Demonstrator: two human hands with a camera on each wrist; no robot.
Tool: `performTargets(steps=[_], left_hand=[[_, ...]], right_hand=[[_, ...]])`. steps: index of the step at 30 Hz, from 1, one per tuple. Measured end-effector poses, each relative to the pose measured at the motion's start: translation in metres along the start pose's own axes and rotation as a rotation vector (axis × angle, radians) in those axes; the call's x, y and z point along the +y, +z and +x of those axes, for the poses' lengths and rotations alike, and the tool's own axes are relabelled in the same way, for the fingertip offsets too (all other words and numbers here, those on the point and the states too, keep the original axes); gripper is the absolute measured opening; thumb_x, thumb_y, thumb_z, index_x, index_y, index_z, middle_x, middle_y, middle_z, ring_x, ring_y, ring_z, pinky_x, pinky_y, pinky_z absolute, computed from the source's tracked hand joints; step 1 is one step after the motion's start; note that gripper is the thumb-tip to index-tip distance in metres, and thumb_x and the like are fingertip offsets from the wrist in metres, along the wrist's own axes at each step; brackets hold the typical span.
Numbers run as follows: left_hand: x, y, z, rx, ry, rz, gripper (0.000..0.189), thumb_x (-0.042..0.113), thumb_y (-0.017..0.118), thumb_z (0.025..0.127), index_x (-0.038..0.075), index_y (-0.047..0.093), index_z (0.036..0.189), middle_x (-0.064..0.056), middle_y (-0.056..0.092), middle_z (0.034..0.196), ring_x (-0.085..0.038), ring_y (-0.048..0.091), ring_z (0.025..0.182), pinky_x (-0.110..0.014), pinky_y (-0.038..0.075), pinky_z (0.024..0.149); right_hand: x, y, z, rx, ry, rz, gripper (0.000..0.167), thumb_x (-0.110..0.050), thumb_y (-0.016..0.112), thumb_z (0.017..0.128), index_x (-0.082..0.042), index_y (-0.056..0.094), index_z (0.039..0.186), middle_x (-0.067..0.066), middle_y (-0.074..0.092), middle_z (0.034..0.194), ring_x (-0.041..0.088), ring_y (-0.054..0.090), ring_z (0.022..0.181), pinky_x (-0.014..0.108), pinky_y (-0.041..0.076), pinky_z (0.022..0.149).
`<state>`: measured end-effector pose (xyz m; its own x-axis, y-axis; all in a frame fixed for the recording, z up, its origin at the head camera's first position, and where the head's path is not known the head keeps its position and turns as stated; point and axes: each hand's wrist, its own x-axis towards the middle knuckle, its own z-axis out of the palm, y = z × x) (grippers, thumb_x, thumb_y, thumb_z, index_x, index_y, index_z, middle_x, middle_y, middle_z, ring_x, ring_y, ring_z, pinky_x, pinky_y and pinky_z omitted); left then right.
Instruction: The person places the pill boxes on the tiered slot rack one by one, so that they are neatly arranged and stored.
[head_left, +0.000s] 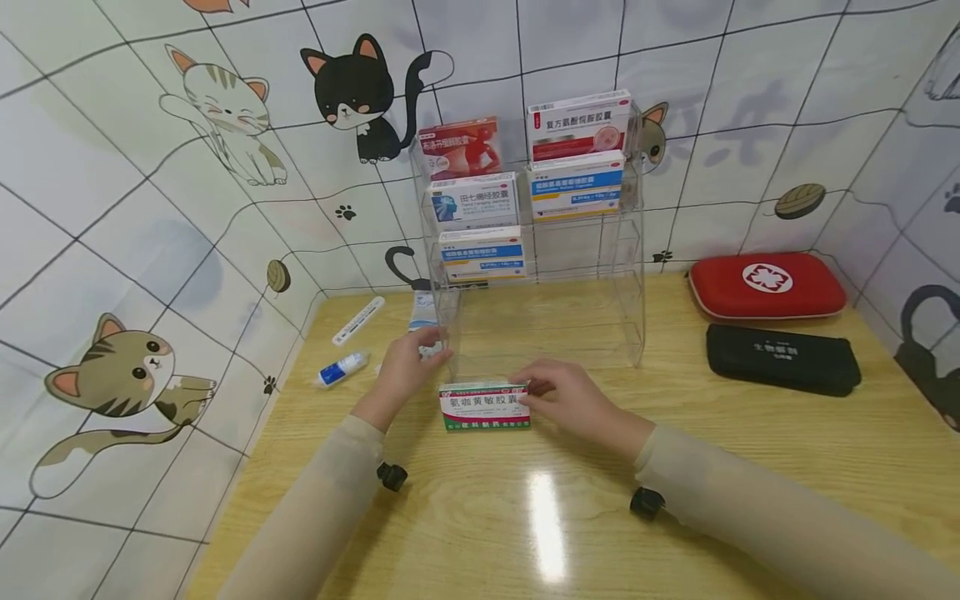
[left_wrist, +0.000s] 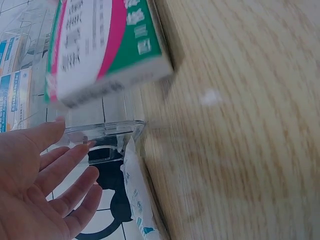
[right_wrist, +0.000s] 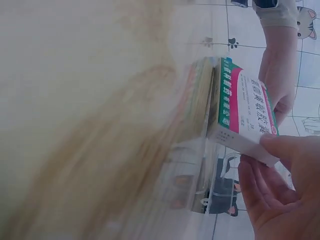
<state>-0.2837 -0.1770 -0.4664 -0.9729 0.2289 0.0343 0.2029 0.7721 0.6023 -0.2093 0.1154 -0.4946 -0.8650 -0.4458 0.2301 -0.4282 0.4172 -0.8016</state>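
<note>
My right hand (head_left: 573, 402) pinches a white, green and pink medicine box (head_left: 483, 410) by its right end. In the right wrist view the thumb lies on the printed face of the box (right_wrist: 247, 107), with the fingers behind it. The box is on its long edge, in front of the clear tiered display rack (head_left: 551, 333). My left hand (head_left: 405, 367) is by the rack's front left corner, fingers loosely spread. Nothing is in its palm in the left wrist view, where the box (left_wrist: 105, 50) appears beyond the fingertips.
Several medicine boxes fill upper tiers, including a red box (head_left: 459, 148) and a blue-white box (head_left: 576, 186). Left of the rack lie a blue-white tube (head_left: 343, 368), a white strip (head_left: 358, 321) and a packet (head_left: 423, 310). A red case (head_left: 767, 286) and black pouch (head_left: 783, 360) lie right.
</note>
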Motion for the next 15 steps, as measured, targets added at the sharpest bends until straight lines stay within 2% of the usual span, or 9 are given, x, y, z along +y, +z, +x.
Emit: performTargets(steps=[4,8,11,15], left_hand=[[-0.001,0.0,0.0,0.007,0.012,0.01,0.047,0.035,0.07,0.1,0.012,0.063,0.14,-0.009,0.068,0.137,-0.029,0.063,0.126,-0.05,0.055,0.104],[-0.003,0.0,0.0,0.009,0.014,0.011,0.045,0.033,0.071,0.1,0.012,0.064,0.138,-0.009,0.068,0.137,-0.029,0.064,0.126,-0.05,0.055,0.103],[-0.003,0.0,0.0,0.002,-0.003,0.01,0.044,0.032,0.071,0.099,0.014,0.064,0.138,-0.01,0.068,0.136,-0.029,0.064,0.126,-0.05,0.055,0.103],[-0.001,0.0,0.002,-0.006,-0.018,0.007,0.044,0.032,0.071,0.099,0.014,0.063,0.138,-0.01,0.068,0.136,-0.03,0.064,0.126,-0.05,0.055,0.103]], right_hand=[[-0.004,-0.012,-0.007,0.039,-0.029,-0.029,0.028,-0.009,0.075,0.095,-0.017,0.076,0.121,0.002,0.071,0.126,0.013,0.072,0.097,0.034,0.063,0.087],[-0.011,-0.034,-0.009,0.107,-0.045,-0.085,0.028,-0.009,0.076,0.094,-0.019,0.076,0.12,0.004,0.073,0.127,0.015,0.074,0.096,0.042,0.063,0.086],[-0.018,-0.057,-0.007,0.173,-0.047,-0.155,0.026,-0.015,0.077,0.095,-0.022,0.076,0.12,0.002,0.072,0.127,0.015,0.073,0.098,0.041,0.063,0.083],[-0.026,-0.094,0.002,0.275,-0.113,-0.24,0.025,-0.017,0.078,0.094,-0.022,0.077,0.119,0.001,0.073,0.124,0.016,0.072,0.099,0.037,0.061,0.083]])
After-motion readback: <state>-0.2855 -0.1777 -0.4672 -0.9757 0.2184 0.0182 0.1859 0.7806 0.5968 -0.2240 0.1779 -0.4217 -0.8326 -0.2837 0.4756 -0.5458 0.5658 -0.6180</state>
